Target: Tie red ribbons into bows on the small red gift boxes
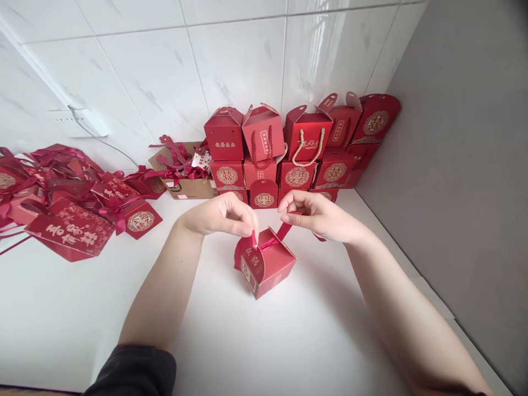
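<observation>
A small red gift box [277, 265] stands on the white table in front of me, its rounded top flap facing left. A dark red ribbon [270, 242] runs across the box top. My left hand [233, 215] pinches one end of the ribbon just above the left flap. The other end rises to my right hand [310, 212], whose thumb and fingers are closed around it to the right of and above the box. Part of that end hangs below the right hand.
Stacked red boxes [299, 175], some with rope handles, stand against the tiled wall. An open cardboard box [192, 188] holds ribbons and tags. A heap of ribboned red boxes [70, 228] lies at left. A grey panel [462, 165] borders the table's right side.
</observation>
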Demonstrator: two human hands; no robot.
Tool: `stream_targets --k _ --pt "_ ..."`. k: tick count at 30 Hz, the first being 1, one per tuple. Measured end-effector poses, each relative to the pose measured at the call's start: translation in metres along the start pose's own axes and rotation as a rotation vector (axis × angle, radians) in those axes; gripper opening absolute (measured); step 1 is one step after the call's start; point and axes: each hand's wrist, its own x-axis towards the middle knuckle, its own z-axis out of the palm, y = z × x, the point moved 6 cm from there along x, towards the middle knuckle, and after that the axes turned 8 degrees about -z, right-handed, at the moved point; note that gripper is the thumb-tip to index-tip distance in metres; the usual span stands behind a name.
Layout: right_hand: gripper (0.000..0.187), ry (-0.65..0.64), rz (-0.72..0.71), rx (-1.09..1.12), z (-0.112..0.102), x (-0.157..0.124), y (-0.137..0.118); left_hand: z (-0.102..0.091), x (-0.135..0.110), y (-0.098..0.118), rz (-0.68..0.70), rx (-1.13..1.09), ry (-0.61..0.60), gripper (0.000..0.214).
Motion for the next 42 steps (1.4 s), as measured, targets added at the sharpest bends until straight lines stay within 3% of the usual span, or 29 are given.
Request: stream_targets --k 3,6,10,13,16,19,22,27,32,37,39,42 --pt "0.02 0.087 -0.071 0.051 -0.003 0.0 -0.009 -0.001 0.003 -0.003 0.01 -0.096 0.127 0.015" --pt "0.034 0.26 -0.155 0.14 -0.014 0.0 -0.015 -0.003 0.006 -0.005 0.038 -0.172 0.247 0.021" --pt "0.038 0.414 -0.231 0.267 -0.025 -0.003 -0.018 -0.003 0.004 0.001 0.091 -0.225 0.3 0.039" --pt "0.036 0.413 -0.243 0.258 -0.027 -0.004 -0.02 0.0 -0.002 0.011 0.101 -0.119 0.207 0.047" --pt "0.033 0.284 -0.177 0.15 -0.019 -0.004 -0.017 0.01 -0.009 0.017 0.022 0.061 -0.027 0.052" --pt "0.029 0.155 -0.085 0.066 -0.009 -0.003 -0.01 0.02 -0.017 0.02 -0.073 0.162 -0.232 0.042" --pt "0.029 0.141 -0.069 0.082 -0.007 -0.003 -0.007 0.022 -0.022 0.019 -0.116 0.147 -0.325 0.034" --pt "0.029 0.354 -0.117 0.188 -0.022 -0.004 -0.011 0.014 -0.028 0.014 -0.083 0.047 -0.343 0.036" --pt "0.033 0.522 -0.056 0.325 -0.032 -0.004 -0.001 0.012 -0.028 0.012 -0.099 0.099 -0.348 0.032" --pt "0.034 0.613 -0.057 0.359 -0.039 -0.005 0.004 0.014 -0.03 0.008 -0.061 0.112 -0.463 0.051" --pt "0.035 0.61 -0.069 0.354 -0.04 -0.005 0.003 0.012 -0.03 0.007 -0.04 0.093 -0.43 0.049" --pt "0.038 0.556 -0.08 0.344 -0.037 -0.004 0.0 0.006 -0.029 0.011 0.001 0.017 -0.268 0.031"
